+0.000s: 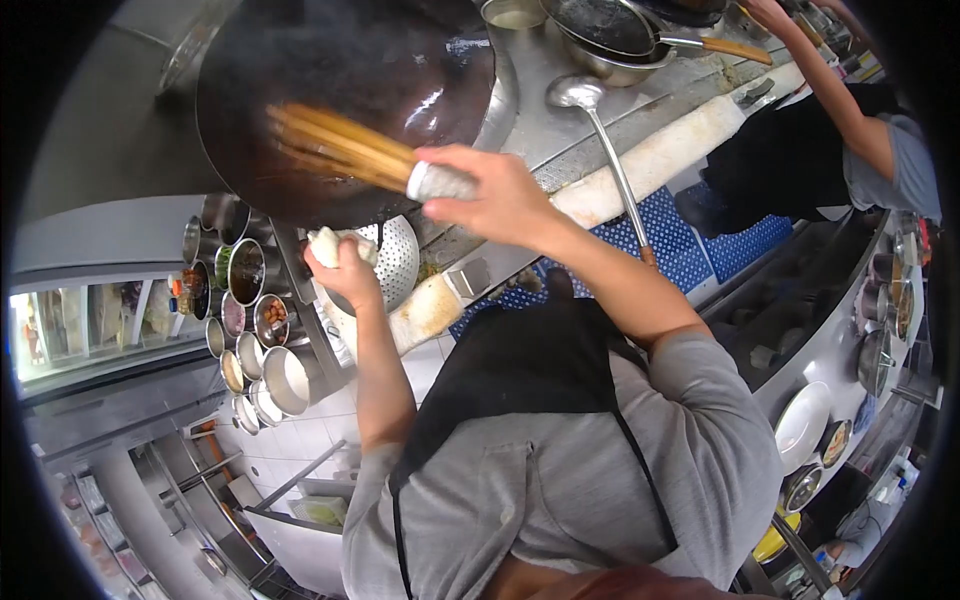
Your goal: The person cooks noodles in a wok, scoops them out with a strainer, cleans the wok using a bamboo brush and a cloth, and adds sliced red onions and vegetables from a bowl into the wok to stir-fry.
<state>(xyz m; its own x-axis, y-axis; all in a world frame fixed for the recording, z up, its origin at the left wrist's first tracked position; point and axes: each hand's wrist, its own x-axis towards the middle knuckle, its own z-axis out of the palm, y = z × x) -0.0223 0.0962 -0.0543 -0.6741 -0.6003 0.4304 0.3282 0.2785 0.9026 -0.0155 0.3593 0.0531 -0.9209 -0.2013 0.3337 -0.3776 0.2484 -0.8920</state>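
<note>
My right hand (495, 195) is closed round the pale wrapped handle of a bamboo wok brush (345, 148). Its bristle end, smeared by motion, reaches over the inside of a large dark wok (330, 60). At the wok's near rim, my left hand (345, 275) grips a bunched white cloth (330, 245). A perforated strainer (398, 262) lies right beside that hand, partly hidden behind it. Off to the right, a long-handled steel ladle (612, 160) rests across the counter edge.
Several metal seasoning pots (247, 270) stand left of the wok. A rolled white towel (655, 160) runs along the counter's front edge. A strainer with a wooden handle (735, 48) sits over a bowl at the back. Another person's arm (830, 95) reaches in at right.
</note>
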